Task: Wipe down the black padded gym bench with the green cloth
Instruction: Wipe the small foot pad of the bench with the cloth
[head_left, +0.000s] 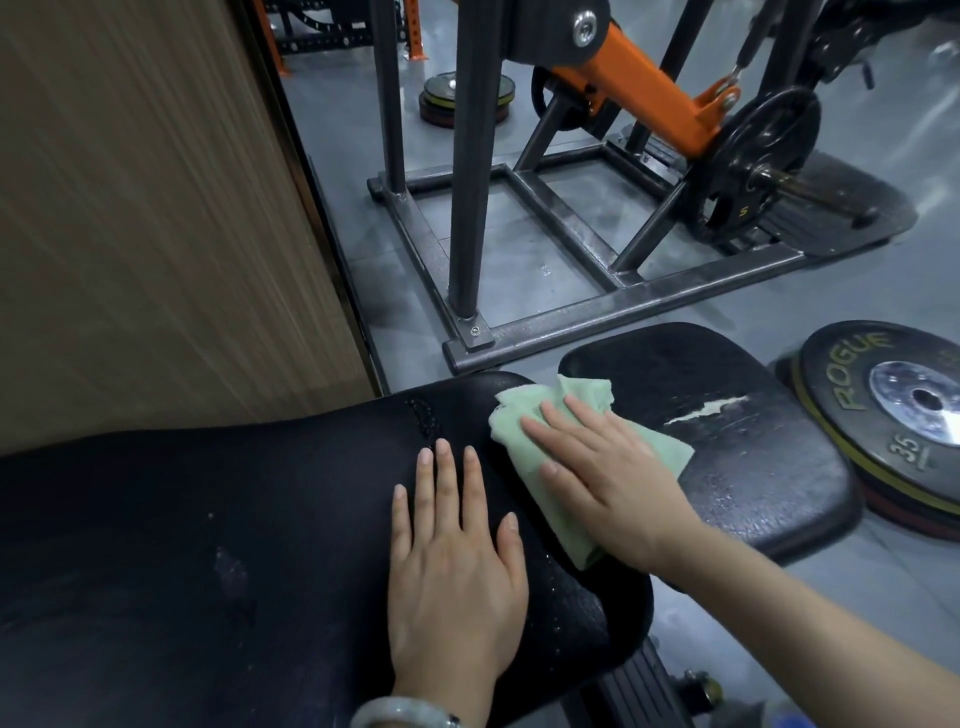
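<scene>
The black padded bench (234, 519) fills the lower left, its long back pad running toward me, with worn and damp patches. A separate seat pad (727, 441) lies beyond it to the right, its cover torn white. The green cloth (524, 415) lies crumpled over the far end of the back pad, across the gap to the seat pad. My right hand (608, 467) presses flat on the cloth with straight fingers. My left hand (457, 561) rests flat on the back pad just left of the cloth, a pale bangle on its wrist.
A wooden panel wall (156, 208) stands close on the left. A steel machine frame (519, 249) with an orange arm (639, 88) and a loaded weight plate (753, 156) stands ahead on the grey floor. Stacked Rogue plates (872, 415) lie at the right.
</scene>
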